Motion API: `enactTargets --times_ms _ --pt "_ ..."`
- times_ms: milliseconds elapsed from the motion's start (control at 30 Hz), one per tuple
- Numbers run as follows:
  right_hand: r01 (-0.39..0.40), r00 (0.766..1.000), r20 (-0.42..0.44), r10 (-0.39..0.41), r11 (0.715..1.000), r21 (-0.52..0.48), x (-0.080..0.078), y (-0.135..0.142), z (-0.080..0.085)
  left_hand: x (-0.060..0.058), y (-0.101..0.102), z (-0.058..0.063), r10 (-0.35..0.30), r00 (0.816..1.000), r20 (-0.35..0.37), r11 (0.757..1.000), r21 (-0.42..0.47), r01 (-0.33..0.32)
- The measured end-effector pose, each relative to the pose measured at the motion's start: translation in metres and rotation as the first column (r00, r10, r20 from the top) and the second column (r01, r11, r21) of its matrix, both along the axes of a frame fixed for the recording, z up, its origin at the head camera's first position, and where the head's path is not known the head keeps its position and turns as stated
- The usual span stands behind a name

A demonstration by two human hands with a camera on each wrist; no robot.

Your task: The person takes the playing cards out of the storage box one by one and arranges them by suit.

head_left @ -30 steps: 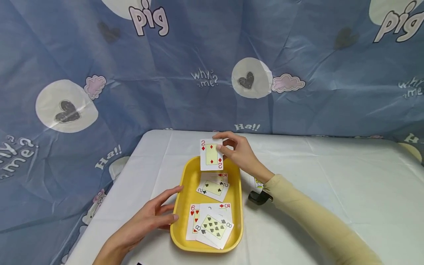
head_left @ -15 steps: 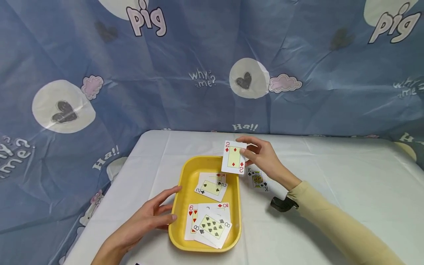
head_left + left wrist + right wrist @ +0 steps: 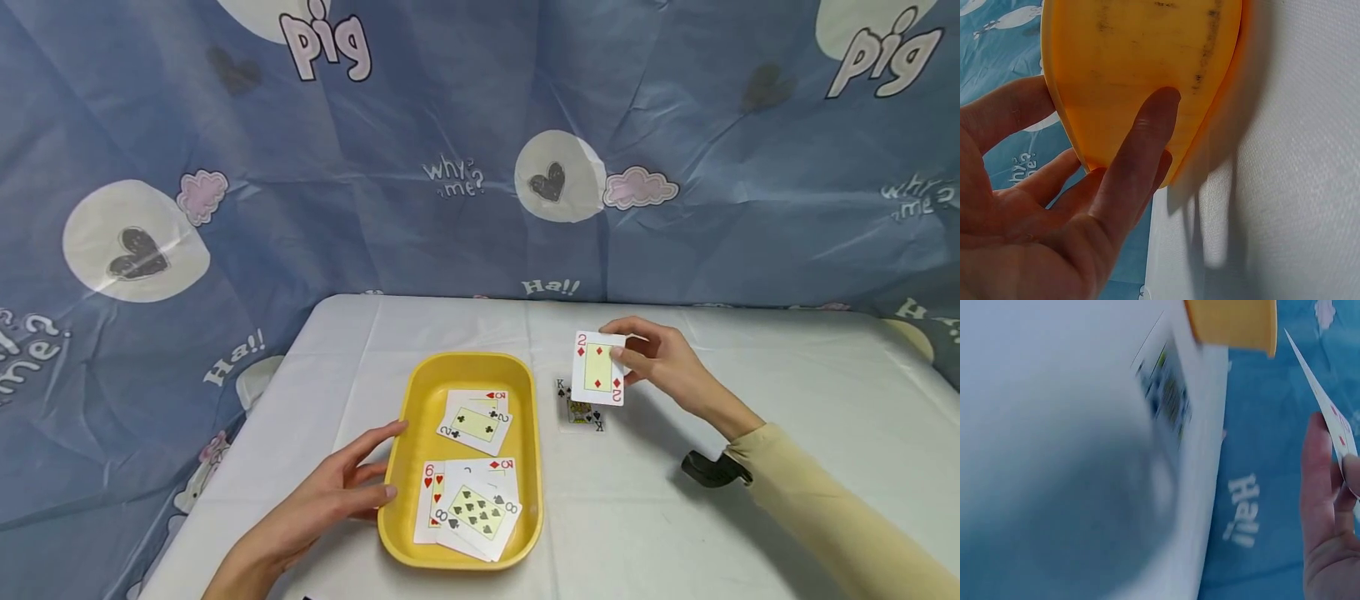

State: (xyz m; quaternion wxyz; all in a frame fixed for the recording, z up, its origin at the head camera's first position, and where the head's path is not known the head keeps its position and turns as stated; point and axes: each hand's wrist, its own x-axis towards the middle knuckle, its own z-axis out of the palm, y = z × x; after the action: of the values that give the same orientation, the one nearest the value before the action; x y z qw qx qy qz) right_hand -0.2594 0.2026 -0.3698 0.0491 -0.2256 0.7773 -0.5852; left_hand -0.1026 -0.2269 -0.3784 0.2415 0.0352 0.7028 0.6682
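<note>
My right hand (image 3: 667,367) pinches a two of diamonds playing card (image 3: 597,379) by its right edge, face toward the head camera. In the right wrist view the same card (image 3: 1329,406) is seen nearly edge-on between thumb and fingers, raised above the table. It partly covers a king of spades (image 3: 579,412) lying on the cloth right of the yellow tray (image 3: 535,467). My left hand (image 3: 330,492) rests its fingertips on the tray's left side, and in the left wrist view the thumb lies against the outer wall (image 3: 1141,56).
Inside the tray lie a two of clubs (image 3: 475,425) over another card, and lower down a six of hearts (image 3: 429,508), a three of diamonds (image 3: 506,471) and an eight of spades (image 3: 480,512). A white cloth (image 3: 712,350) covers the table; a blue printed curtain (image 3: 420,242) hangs behind.
My right hand has carried the two of diamonds rightward from above the tray to over the king of spades, which was uncovered midway. The left hand stays at the tray.
</note>
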Motion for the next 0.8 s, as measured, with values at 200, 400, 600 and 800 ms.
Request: enactTargets --times_ms 200,400,600,800 --pt "0.014 1.000 0.022 -0.016 0.996 0.087 0.001 0.031 -0.009 0.000 -0.001 0.000 -0.008 1.000 0.007 1.000 0.005 0.008" --pt "0.013 0.997 0.076 -0.028 0.982 0.187 0.001 0.049 -0.021 0.000 -0.001 0.000 -0.008 1.000 0.001 1.000 -0.001 0.008" --pt "0.035 0.999 -0.031 -0.025 0.933 0.357 -0.002 0.056 -0.030 -0.001 -0.001 0.001 -0.002 1.000 0.017 1.000 -0.008 0.002" --pt "0.043 0.992 -0.123 0.022 0.864 0.502 -0.005 0.058 -0.031 -0.001 -0.001 0.000 -0.003 1.000 0.025 1.000 -0.008 0.003"
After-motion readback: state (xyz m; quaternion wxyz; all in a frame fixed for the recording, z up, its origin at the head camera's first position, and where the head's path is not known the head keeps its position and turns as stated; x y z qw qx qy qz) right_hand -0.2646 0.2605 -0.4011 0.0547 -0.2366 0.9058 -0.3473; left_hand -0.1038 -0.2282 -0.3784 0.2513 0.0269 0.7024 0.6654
